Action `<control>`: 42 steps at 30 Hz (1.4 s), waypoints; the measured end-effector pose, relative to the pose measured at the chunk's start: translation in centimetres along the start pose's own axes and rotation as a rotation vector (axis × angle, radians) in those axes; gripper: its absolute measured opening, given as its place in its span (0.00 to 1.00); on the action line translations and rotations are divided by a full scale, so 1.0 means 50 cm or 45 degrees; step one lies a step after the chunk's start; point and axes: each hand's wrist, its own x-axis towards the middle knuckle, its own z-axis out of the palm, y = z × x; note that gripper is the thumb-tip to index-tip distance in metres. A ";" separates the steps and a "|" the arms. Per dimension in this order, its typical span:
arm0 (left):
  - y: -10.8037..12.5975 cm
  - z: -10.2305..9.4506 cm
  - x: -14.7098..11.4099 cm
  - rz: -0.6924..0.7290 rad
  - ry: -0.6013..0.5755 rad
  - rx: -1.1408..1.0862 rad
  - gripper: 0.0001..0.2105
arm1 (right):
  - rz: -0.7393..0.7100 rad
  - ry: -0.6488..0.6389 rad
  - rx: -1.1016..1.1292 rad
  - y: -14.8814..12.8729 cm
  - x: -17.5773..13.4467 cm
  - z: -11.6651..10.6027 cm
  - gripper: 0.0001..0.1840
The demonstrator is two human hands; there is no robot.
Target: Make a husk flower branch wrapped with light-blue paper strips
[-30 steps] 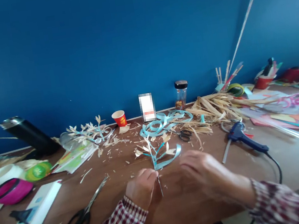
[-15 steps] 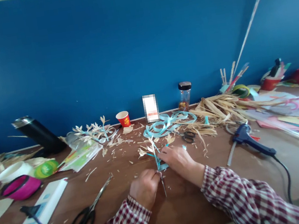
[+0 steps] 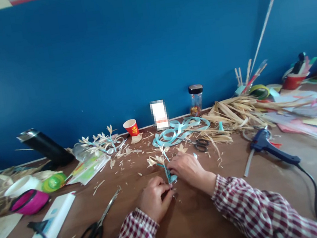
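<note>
A small handmade flower stem (image 3: 166,170) with pale dried-husk petals (image 3: 156,160) stands tilted at the middle of the table, wound with light blue ribbon. My left hand (image 3: 156,199) pinches the lower end of this stem between thumb and fingers. Close by on the right, my right hand (image 3: 188,169) has its fingers closed round the stem and the ribbon wrapping, below the petals. Its fingertips partly hide the wrapping. Behind my hands lies a loose coil of the same blue ribbon (image 3: 165,137).
Black-handled scissors (image 3: 91,236) lie left; smaller scissors (image 3: 201,145) lie behind my right hand. A blue glue gun (image 3: 273,147) rests right. Dried husks (image 3: 232,114), a jar (image 3: 196,101), a red paper cup (image 3: 132,129) and a black flask (image 3: 46,147) line the wall. A power strip (image 3: 49,234) sits left.
My left fingers have shifted at the stem's lower end, and the thin tail below them shows less. My right hand stays at the wrapping. The view has tilted slightly.
</note>
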 end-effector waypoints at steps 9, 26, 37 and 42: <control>0.008 0.017 -0.005 -0.059 0.134 0.036 0.08 | 0.023 -0.028 0.062 -0.007 -0.035 0.002 0.11; 0.004 0.030 -0.008 -0.146 0.080 0.054 0.08 | -0.105 -0.048 -0.059 0.001 -0.052 0.013 0.04; 0.012 0.027 -0.003 -0.124 0.069 0.107 0.09 | -0.168 0.055 -0.125 0.003 -0.062 0.028 0.05; 0.012 0.026 -0.003 -0.115 0.077 0.119 0.11 | -0.185 0.054 -0.125 0.011 -0.059 0.029 0.04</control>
